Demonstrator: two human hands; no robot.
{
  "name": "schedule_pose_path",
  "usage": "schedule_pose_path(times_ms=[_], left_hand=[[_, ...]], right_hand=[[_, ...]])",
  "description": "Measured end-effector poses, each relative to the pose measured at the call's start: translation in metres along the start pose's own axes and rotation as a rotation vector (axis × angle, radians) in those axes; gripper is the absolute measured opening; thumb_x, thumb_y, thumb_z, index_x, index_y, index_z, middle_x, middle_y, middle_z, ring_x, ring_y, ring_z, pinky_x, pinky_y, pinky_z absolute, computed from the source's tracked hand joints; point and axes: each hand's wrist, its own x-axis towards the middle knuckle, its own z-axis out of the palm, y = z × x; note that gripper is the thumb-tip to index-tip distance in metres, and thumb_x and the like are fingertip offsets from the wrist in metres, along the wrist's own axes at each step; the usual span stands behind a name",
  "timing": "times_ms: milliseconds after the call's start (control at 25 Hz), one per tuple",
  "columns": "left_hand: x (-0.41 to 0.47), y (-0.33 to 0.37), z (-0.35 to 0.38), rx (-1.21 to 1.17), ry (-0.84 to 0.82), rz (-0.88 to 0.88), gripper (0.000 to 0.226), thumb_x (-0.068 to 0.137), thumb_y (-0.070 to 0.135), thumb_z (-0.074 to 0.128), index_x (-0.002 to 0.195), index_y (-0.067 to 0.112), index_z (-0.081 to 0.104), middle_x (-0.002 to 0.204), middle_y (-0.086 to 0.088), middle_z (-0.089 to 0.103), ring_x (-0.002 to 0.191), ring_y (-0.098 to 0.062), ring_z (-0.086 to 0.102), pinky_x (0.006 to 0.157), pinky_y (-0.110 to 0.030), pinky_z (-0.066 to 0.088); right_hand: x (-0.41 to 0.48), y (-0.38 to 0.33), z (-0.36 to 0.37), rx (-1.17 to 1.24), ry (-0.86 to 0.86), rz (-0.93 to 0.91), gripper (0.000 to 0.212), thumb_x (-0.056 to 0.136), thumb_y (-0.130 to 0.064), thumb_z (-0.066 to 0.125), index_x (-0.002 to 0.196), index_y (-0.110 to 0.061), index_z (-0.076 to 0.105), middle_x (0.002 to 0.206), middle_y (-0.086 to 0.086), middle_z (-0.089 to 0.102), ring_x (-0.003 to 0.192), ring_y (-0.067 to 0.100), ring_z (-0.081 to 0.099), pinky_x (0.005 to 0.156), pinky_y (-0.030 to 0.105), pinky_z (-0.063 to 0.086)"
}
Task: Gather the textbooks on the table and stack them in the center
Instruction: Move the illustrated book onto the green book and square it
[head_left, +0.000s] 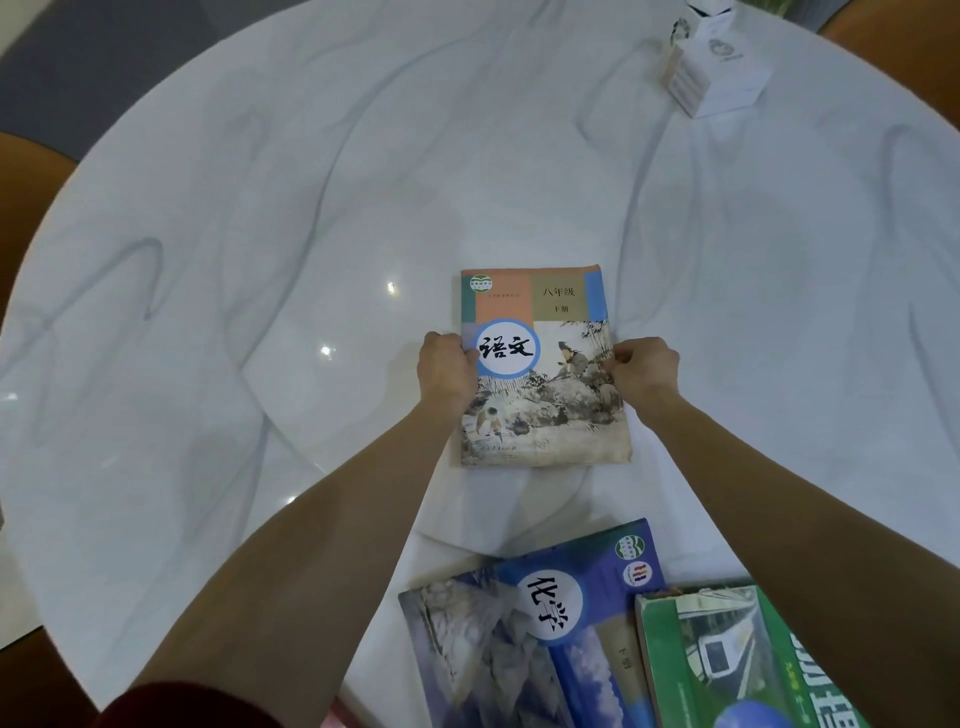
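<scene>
Both hands (447, 371) (647, 370) grip glossy rectangular textbook (540, 364) on marble-veined table (260, 260).

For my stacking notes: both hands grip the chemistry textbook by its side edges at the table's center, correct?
Not quite. The head view shows the left hand and right hand gripping the Chinese language textbook; the chemistry textbook lies untouched near the table's edge.

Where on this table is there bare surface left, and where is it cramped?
The marble table is bare across its left half and far middle, and between the Chinese textbook and the white box. A narrow strip lies between that book and the chemistry textbook. The near right is crowded: chemistry textbook and green textbook sit side by side under the right forearm.
</scene>
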Motion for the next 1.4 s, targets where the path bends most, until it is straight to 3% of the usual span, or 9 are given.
schedule_pose_path(times_ms=[120, 200, 280, 440, 560, 680, 800, 1120, 1400], left_hand=[[-0.003, 0.0, 0.002, 0.016, 0.006, 0.007, 0.028, 0.096, 0.013, 0.047, 0.1, -0.011, 0.06, 0.115, -0.027, 0.054, 0.1, -0.039, 0.057, 0.083, -0.038, 0.045], [-0.003, 0.001, 0.002, 0.036, 0.005, 0.012, 0.027, 0.097, 0.013, 0.046, 0.102, -0.01, 0.06, 0.117, -0.026, 0.052, 0.101, -0.038, 0.057, 0.084, -0.037, 0.044], [-0.004, 0.002, 0.002, 0.066, 0.003, 0.016, 0.027, 0.097, 0.013, 0.045, 0.104, -0.009, 0.06, 0.118, -0.025, 0.052, 0.101, -0.038, 0.057, 0.083, -0.036, 0.044], [-0.004, 0.004, -0.001, 0.099, -0.015, 0.011, 0.028, 0.098, 0.014, 0.042, 0.108, -0.007, 0.058, 0.12, -0.025, 0.051, 0.104, -0.036, 0.056, 0.085, -0.036, 0.045], [-0.008, 0.006, -0.007, 0.121, 0.007, 0.038, 0.03, 0.098, 0.015, 0.038, 0.116, -0.002, 0.056, 0.119, -0.023, 0.053, 0.107, -0.036, 0.055, 0.086, -0.039, 0.046], [-0.021, 0.01, -0.014, 0.239, 0.041, 0.17, 0.031, 0.097, 0.017, 0.039, 0.119, 0.007, 0.058, 0.115, -0.02, 0.055, 0.106, -0.036, 0.054, 0.084, -0.044, 0.049], [-0.04, 0.015, -0.017, 0.422, 0.05, 0.315, 0.032, 0.097, 0.022, 0.041, 0.119, 0.008, 0.06, 0.116, -0.016, 0.057, 0.107, -0.032, 0.053, 0.084, -0.041, 0.047], [-0.11, 0.046, -0.012, 0.67, 0.023, 0.668, 0.03, 0.095, 0.019, 0.038, 0.114, 0.007, 0.058, 0.114, -0.014, 0.059, 0.11, -0.032, 0.051, 0.085, -0.042, 0.044], [-0.167, 0.069, 0.014, 0.681, -0.043, 0.852, 0.032, 0.095, 0.022, 0.039, 0.117, 0.007, 0.057, 0.124, -0.015, 0.056, 0.12, -0.032, 0.046, 0.094, -0.046, 0.041]], right_hand=[[0.002, 0.0, 0.001, -0.022, -0.01, 0.011, 0.016, 0.083, 0.005, 0.054, 0.086, 0.016, 0.065, 0.07, 0.015, 0.052, 0.068, 0.024, 0.044, 0.067, 0.033, 0.05], [0.002, 0.0, 0.002, -0.029, 0.005, -0.004, 0.017, 0.083, 0.005, 0.055, 0.09, 0.016, 0.065, 0.074, 0.025, 0.059, 0.07, 0.037, 0.052, 0.072, 0.032, 0.053], [0.0, -0.001, 0.002, -0.02, 0.013, -0.003, 0.017, 0.084, 0.005, 0.055, 0.091, 0.016, 0.065, 0.086, 0.032, 0.066, 0.083, 0.044, 0.06, 0.082, 0.042, 0.057], [-0.001, -0.006, -0.002, -0.028, -0.02, 0.015, 0.023, 0.084, 0.005, 0.055, 0.061, 0.004, 0.057, 0.065, 0.014, 0.049, 0.062, 0.025, 0.043, 0.063, 0.027, 0.044], [-0.012, -0.005, -0.006, -0.06, -0.026, -0.034, 0.022, 0.089, -0.008, 0.054, 0.085, 0.01, 0.066, 0.074, 0.019, 0.06, 0.07, 0.031, 0.056, 0.07, 0.035, 0.053], [-0.034, 0.001, -0.013, -0.205, -0.019, -0.12, 0.032, 0.094, -0.024, 0.048, 0.104, 0.003, 0.064, 0.105, 0.021, 0.065, 0.095, 0.036, 0.061, 0.079, 0.039, 0.051], [-0.055, 0.01, -0.023, -0.384, -0.039, -0.211, 0.033, 0.094, -0.024, 0.047, 0.115, -0.002, 0.06, 0.116, 0.019, 0.058, 0.106, 0.036, 0.056, 0.087, 0.041, 0.048], [-0.129, 0.044, -0.05, -0.601, 0.089, -0.346, 0.028, 0.092, -0.018, 0.041, 0.109, -0.003, 0.059, 0.108, 0.016, 0.06, 0.1, 0.034, 0.056, 0.082, 0.037, 0.043], [-0.183, 0.086, -0.07, -0.616, 0.174, -0.257, 0.028, 0.092, -0.021, 0.041, 0.107, -0.006, 0.059, 0.108, 0.014, 0.061, 0.102, 0.032, 0.054, 0.084, 0.039, 0.042]])
